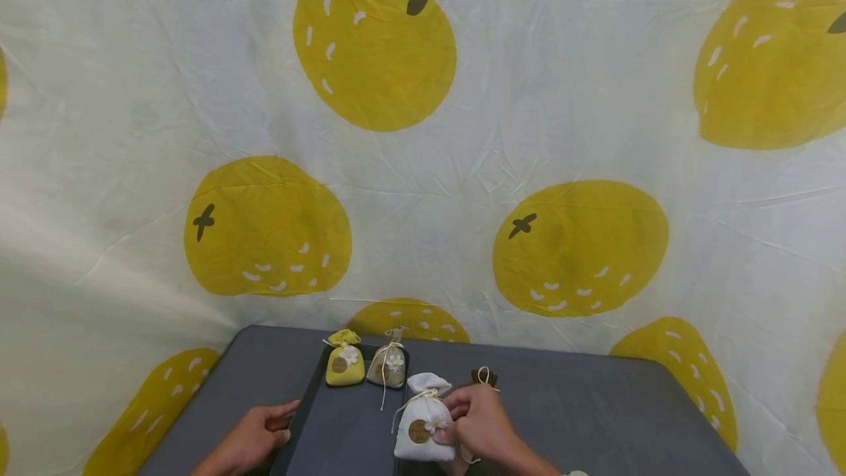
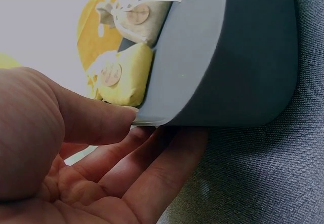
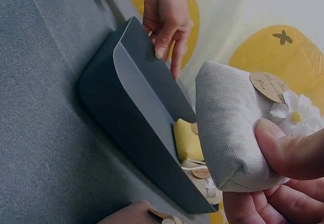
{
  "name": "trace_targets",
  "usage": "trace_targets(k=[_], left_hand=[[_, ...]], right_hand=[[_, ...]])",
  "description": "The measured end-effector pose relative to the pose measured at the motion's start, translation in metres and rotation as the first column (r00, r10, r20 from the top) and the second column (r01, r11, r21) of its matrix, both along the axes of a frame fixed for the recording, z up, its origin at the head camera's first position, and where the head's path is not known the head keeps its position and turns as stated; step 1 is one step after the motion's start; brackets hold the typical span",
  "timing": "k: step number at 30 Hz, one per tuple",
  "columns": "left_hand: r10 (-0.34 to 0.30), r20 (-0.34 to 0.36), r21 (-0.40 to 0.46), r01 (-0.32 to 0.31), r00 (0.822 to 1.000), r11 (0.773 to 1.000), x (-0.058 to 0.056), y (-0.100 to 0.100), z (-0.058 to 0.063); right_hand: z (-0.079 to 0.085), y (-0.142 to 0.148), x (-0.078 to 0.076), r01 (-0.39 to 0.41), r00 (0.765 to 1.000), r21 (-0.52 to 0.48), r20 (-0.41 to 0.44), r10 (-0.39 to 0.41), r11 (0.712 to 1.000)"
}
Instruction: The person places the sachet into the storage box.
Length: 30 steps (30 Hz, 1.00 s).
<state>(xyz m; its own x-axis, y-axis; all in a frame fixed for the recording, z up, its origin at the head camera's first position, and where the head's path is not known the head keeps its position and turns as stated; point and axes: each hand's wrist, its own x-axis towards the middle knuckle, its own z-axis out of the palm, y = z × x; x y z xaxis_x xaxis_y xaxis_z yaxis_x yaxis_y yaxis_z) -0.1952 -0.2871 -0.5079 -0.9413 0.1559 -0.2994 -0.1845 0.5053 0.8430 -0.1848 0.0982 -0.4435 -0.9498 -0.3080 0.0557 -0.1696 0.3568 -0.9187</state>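
A dark grey tray (image 1: 350, 424) lies on the table, and my left hand (image 1: 254, 432) pinches its left rim, thumb over the edge and fingers on the outer side (image 2: 167, 178). A small white drawstring sachet (image 1: 423, 424) with a white flower and round brown tag is held by my right hand (image 1: 481, 421) over the tray's right edge. The right wrist view shows the thumb pressed on this sachet (image 3: 230, 127), fingers beneath. Inside the tray's far end sit a yellow sachet (image 1: 345, 366) and a beige sachet (image 1: 388, 366), side by side.
Beyond my right hand the top of a dark brown sachet (image 1: 485, 374) shows; the rest is hidden. Part of another sachet (image 1: 468, 458) shows below that hand. The grey table (image 1: 581, 402) runs to a fruit-print curtain (image 1: 423, 241) at the back.
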Motion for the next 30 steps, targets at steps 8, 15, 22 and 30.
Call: trace_targets(k=[8, 15, 22, 30], left_hand=[[-0.002, -0.001, 0.002, 0.002, 1.0, 1.0, 0.0, 0.0, 0.001], [0.006, -0.008, -0.001, -0.006, 1.0, 1.0, 0.001, 0.0, 0.0], [0.015, -0.007, -0.002, -0.015, 1.0, 1.0, 0.0, 0.002, 0.001], [0.01, -0.01, -0.004, -0.01, 1.0, 1.0, 0.001, 0.002, 0.001]], right_hand=[[0.004, -0.008, -0.005, 0.001, 1.0, 0.014, 0.016, -0.001, 1.0], [0.005, -0.015, -0.009, 0.008, 1.0, 0.026, -0.003, -0.008, 1.0], [0.007, -0.019, -0.014, 0.019, 0.999, 0.048, -0.037, -0.017, 0.999], [0.009, -0.023, -0.021, 0.021, 0.999, 0.041, -0.04, -0.019, 0.999]])
